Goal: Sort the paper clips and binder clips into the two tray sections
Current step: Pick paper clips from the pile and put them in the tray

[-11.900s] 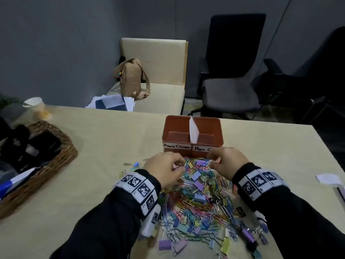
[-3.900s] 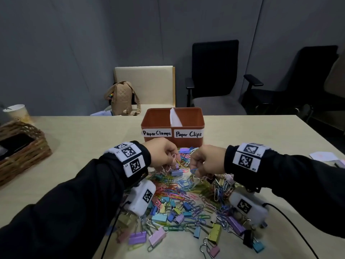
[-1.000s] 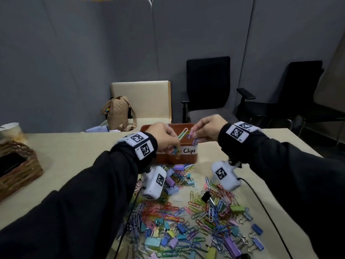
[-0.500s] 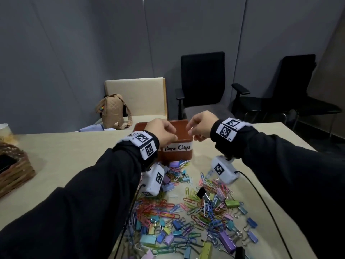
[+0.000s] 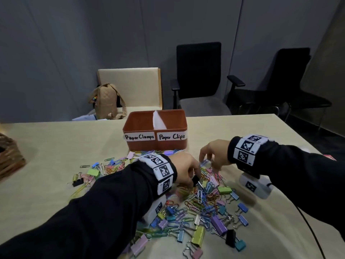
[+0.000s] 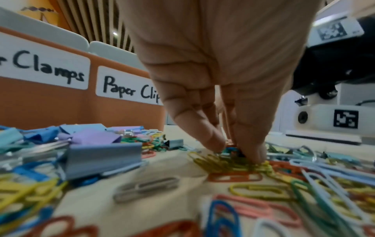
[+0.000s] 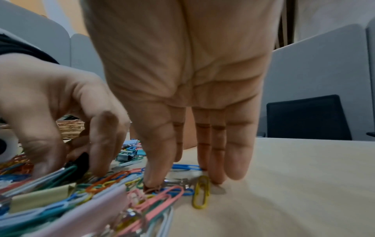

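Clips [image 5: 203,200] lie in a mixed pile on the table [image 5: 46,165] by the tray [image 5: 155,144], so the left hand [image 5: 183,170] pinches a black clip [image 5: 195,179] while the right hand [image 5: 214,154] reaches down, fingers spread, holding nothing.

The tray [image 5: 155,144] interior is hidden by its front wall. What is pinched by the left hand [image 6: 219,89] is covered by its fingertips [image 6: 252,152], possibly a black clip. The basket [image 5: 9,159] is cut off.
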{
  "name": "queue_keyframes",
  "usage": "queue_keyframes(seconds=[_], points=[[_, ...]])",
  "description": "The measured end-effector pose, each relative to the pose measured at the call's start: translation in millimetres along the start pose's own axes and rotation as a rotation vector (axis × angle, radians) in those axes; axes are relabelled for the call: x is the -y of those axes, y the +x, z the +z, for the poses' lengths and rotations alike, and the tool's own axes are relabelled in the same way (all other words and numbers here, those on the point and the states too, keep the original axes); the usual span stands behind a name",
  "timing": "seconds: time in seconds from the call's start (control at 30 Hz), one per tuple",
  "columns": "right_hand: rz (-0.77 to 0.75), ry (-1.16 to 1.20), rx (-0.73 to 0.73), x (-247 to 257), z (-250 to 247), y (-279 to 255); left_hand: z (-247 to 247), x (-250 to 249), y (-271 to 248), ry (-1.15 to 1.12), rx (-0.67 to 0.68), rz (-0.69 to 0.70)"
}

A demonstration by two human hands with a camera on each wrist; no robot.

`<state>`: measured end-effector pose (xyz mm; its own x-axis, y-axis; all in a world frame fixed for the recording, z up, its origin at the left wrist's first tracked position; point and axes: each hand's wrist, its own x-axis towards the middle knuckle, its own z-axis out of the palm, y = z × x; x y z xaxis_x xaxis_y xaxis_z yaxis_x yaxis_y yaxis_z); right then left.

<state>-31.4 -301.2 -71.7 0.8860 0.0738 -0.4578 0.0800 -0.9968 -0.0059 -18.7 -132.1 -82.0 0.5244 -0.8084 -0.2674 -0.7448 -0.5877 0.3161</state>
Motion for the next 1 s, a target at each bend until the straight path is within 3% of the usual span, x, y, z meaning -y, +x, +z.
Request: queue_keyframes(seconds=[0.1, 0.3, 0.57, 0.63, 0.83, 1.0], points=[[-0.005, 0.005, -0.028, -1, 1, 2, -2, -1, 2, 0.015, -0.037, 0.005], [-0.004, -0.001, -0.028, -1, 6, 1, -23, 10, 9, -0.021, -0.270, -0.130], [-0.015, -0.033, -0.043, -6, 10, -6, -31, 16, 29, -0.127, -0.423, -0.286], [-0.039, -0.058, -0.062, -5, 15, -8, -28, 14, 29, -0.154, -0.362, -0.261], [-0.081, -0.036, -0.116, -7, 18, -10, -13, -2, 24, 0.112, 0.086, -0.093], [-0.059, 0.045, -0.136, -11, 19, -8, -7, -4, 26, 0.171, 0.074, -0.075]])
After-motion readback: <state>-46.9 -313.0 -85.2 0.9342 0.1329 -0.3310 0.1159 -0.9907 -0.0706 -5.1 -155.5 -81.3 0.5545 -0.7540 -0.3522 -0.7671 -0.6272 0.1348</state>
